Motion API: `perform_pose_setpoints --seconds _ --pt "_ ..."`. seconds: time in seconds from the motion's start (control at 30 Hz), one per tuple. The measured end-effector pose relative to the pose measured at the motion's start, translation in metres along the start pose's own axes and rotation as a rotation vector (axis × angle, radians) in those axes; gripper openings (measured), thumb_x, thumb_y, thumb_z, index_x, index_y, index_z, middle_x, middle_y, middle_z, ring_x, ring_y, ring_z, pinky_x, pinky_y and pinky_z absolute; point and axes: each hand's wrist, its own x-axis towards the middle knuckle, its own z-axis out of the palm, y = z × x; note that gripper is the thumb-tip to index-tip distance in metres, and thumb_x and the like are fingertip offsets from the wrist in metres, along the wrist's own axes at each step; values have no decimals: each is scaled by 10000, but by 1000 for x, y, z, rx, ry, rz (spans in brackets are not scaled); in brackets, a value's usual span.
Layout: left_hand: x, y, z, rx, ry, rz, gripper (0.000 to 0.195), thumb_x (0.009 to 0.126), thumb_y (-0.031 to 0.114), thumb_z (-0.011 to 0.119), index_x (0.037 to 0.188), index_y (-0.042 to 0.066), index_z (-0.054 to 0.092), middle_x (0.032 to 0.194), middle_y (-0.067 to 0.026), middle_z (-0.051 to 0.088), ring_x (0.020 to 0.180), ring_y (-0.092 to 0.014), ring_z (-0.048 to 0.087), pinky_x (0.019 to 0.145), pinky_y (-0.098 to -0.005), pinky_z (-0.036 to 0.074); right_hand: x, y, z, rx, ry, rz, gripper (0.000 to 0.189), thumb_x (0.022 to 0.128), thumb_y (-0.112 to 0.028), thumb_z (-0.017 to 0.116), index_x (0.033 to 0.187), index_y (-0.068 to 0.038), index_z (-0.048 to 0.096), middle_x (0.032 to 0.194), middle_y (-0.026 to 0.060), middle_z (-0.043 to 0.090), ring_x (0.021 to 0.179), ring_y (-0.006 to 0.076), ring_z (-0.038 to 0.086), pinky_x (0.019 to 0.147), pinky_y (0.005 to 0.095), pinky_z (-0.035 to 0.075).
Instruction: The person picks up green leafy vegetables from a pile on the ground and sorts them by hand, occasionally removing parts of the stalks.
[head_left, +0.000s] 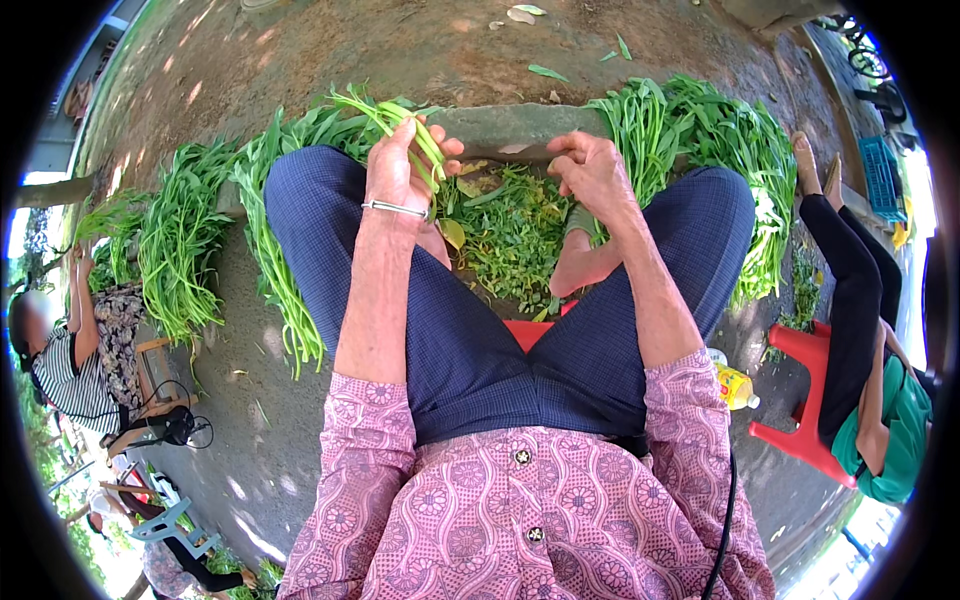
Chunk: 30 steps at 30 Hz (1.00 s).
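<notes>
My left hand is raised over my left knee and grips a small bunch of green leafy-vegetable stems, thumb across them. Opposite it, my right hand is held with fingers curled and thumb near the forefinger; whether a small piece is between them cannot be told. Below and between the hands, a heap of plucked leaves and trimmings lies on the ground between my feet, with some yellow leaves in it. Long leafy stems lie in a pile by my left knee, and another pile of greens lies by my right knee.
A low stone kerb runs beyond the heap. More greens lie to the left, near a seated person in stripes. At right are a yellow-labelled bottle, a red plastic stool with a seated person, and a blue crate.
</notes>
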Motion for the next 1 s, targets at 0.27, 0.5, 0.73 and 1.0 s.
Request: perform_pose_setpoints --seconds 0.27,0.5,0.73,1.0 --pt "3 -2 2 -176 -145 -24 178 949 207 464 996 42 511 840 -78 528 743 -198 526 602 -301 494 -11 13 20 -321 -219 -229 186 719 -140 588 854 -70 695 784 120 674 745 287 646 728 359 497" --pt "-1 -7 14 -225 -230 -89 207 957 214 452 1030 26 496 844 -74 500 727 -182 506 598 -288 491 -17 1 46 -4 -294 -157 242 788 -122 535 967 -40 675 803 116 669 712 189 627 683 320 490" --pt "4 -8 9 -288 -291 -142 192 950 236 456 1014 61 502 838 -77 531 725 -211 539 609 -335 502 -15 -5 42 128 -572 -59 279 832 -114 524 1050 30 623 870 67 660 700 120 607 680 276 500" --pt "6 -4 6 -258 -242 -67 183 953 230 444 1009 63 496 822 -82 528 699 -211 527 595 -334 476 -17 -10 31 155 -587 27 222 845 -140 556 968 22 645 778 55 644 661 106 604 622 248 503"
